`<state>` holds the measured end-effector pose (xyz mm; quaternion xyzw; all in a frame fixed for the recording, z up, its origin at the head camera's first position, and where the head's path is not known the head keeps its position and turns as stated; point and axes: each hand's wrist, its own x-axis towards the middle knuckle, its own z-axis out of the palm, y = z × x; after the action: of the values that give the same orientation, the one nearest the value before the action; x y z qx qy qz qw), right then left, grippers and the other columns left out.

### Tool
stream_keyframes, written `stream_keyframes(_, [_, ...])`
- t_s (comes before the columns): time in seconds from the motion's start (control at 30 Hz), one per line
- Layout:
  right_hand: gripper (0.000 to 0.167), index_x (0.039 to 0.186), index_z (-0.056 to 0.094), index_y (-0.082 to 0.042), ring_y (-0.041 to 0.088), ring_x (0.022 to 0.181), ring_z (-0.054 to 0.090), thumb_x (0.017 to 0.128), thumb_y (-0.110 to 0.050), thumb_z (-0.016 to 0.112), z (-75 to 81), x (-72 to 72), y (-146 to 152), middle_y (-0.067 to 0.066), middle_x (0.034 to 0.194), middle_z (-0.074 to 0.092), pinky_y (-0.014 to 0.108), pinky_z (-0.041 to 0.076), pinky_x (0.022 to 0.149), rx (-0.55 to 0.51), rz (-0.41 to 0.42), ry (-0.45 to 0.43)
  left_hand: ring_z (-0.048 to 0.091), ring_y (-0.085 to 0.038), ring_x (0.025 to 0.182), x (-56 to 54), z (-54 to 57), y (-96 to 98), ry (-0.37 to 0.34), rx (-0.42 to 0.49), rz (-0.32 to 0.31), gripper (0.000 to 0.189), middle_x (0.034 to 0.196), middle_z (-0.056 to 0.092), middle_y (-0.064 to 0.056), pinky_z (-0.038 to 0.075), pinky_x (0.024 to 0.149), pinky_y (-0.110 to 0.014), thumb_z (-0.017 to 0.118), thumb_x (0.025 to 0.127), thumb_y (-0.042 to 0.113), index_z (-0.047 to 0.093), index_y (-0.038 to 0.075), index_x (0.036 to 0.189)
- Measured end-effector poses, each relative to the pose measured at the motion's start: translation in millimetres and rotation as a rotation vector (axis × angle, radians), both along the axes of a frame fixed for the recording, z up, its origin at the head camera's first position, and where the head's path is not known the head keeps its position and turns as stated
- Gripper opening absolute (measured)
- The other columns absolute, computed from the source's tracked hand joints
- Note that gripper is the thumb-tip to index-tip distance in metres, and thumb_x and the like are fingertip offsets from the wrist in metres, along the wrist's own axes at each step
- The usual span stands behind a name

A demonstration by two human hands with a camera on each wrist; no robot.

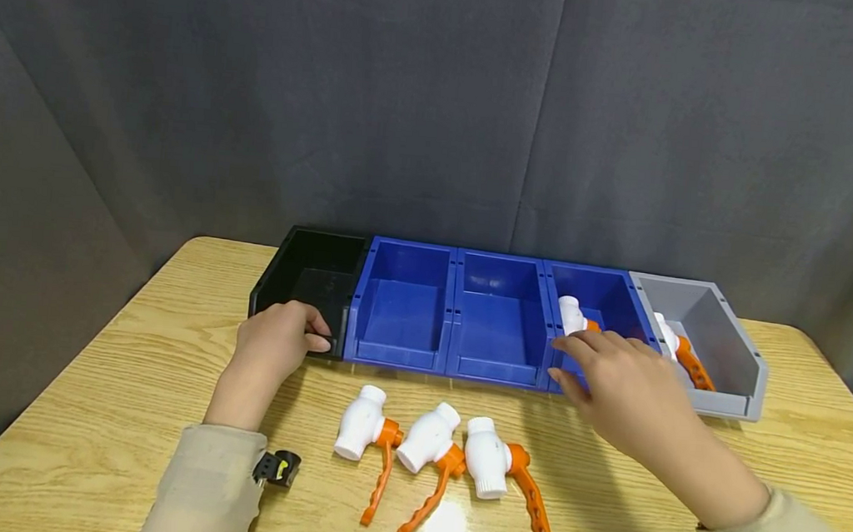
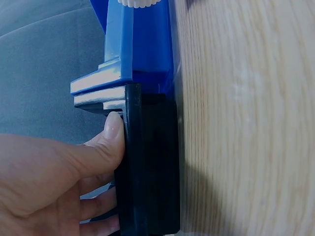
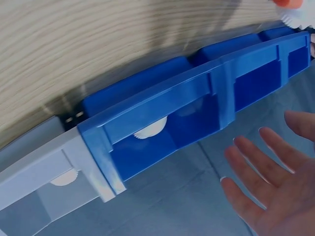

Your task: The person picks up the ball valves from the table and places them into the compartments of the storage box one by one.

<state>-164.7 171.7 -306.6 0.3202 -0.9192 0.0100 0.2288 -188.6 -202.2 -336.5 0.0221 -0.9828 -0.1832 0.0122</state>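
My left hand (image 1: 275,339) holds the front rim of the black bin (image 2: 153,172), with its thumb on the front face and its fingers over the edge. My right hand (image 1: 627,390) is just above the front of the rightmost blue bin (image 1: 608,290). In the right wrist view its fingers are spread, with nothing in them. Inside that blue bin lies a white ball valve (image 1: 570,314) with an orange handle, partly hidden by the hand. Another ball valve (image 1: 694,364) lies in the grey bin (image 1: 742,362) at the right end.
Three more white ball valves with orange handles, a left one (image 1: 360,424), a middle one (image 1: 428,439) and a right one (image 1: 486,461), lie on the wooden table (image 1: 123,392). Two other blue bins, one left (image 1: 403,314) and one right (image 1: 497,322), stand mid-row. A grey curtain (image 1: 438,117) hangs behind.
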Motion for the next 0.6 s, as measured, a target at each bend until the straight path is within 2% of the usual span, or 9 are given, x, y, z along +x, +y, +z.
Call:
stream_keyframes(0.23, [0.029,0.109,0.072,-0.007,0.029,0.09,0.068,0.087,-0.024,0.077,-2.8,13.5,-9,0.009,0.103,0.072,0.045,0.055,0.074,-0.002,0.027,-0.038,0.066,-0.032,0.092,0.3,0.1,0.1,0.001,-0.001,-0.004,0.013,0.098,0.073,-0.009,0.05,0.075,-0.05,0.074,0.089,0.022,0.076,0.011,0.096])
stream_keyframes(0.43, [0.028,0.109,0.072,-0.007,0.028,0.093,0.068,0.087,-0.024,0.077,-6.7,23.6,-17,0.007,0.102,0.072,0.048,0.054,0.083,0.004,0.057,-0.06,0.066,-0.032,0.091,0.6,-0.2,0.2,0.003,0.004,0.0,0.013,0.098,0.073,-0.009,0.05,0.075,-0.05,0.074,0.089,0.022,0.076,0.011,0.096])
stream_keyframes(0.6, [0.028,0.109,0.072,-0.008,0.027,0.095,0.068,0.088,-0.027,0.076,-9.6,30.3,-23,0.006,0.104,0.071,0.049,0.054,0.083,0.027,0.082,-0.076,0.066,-0.032,0.09,0.5,-0.5,0.5,0.007,0.003,0.0,0.013,0.097,0.073,-0.009,0.05,0.075,-0.05,0.075,0.088,0.022,0.075,0.011,0.095])
